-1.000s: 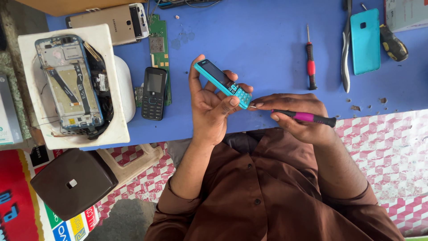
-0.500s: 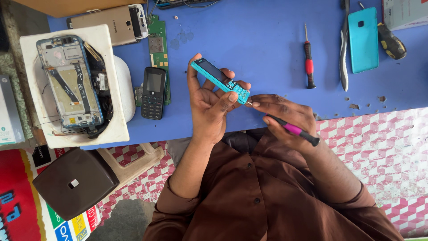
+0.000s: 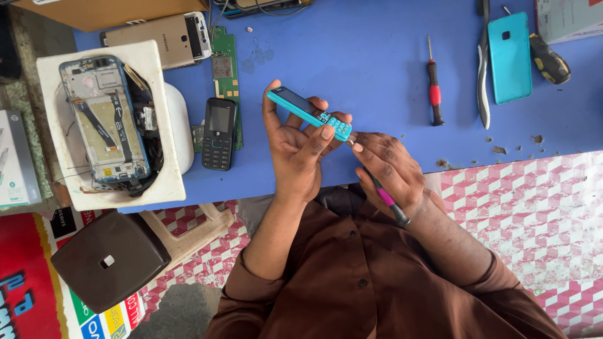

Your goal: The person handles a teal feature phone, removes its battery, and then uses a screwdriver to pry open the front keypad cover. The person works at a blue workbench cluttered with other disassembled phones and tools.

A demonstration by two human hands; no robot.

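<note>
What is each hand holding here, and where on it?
Left hand holds the turquoise keypad phone by its lower edges; right hand holds the pink-handled screwdriver near its tip end.

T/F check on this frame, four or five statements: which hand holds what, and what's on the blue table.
1. The left hand holds a small teal keypad phone. True.
2. The right hand holds a pink-handled screwdriver, tip at the phone's lower end. True.
3. The red-handled screwdriver is in the right hand. False: it lies on the blue table, untouched.
4. The black keypad phone sits on the white block. False: it lies on the table beside it.
5. A teal phone back cover lies near the table's right end. True.
</note>
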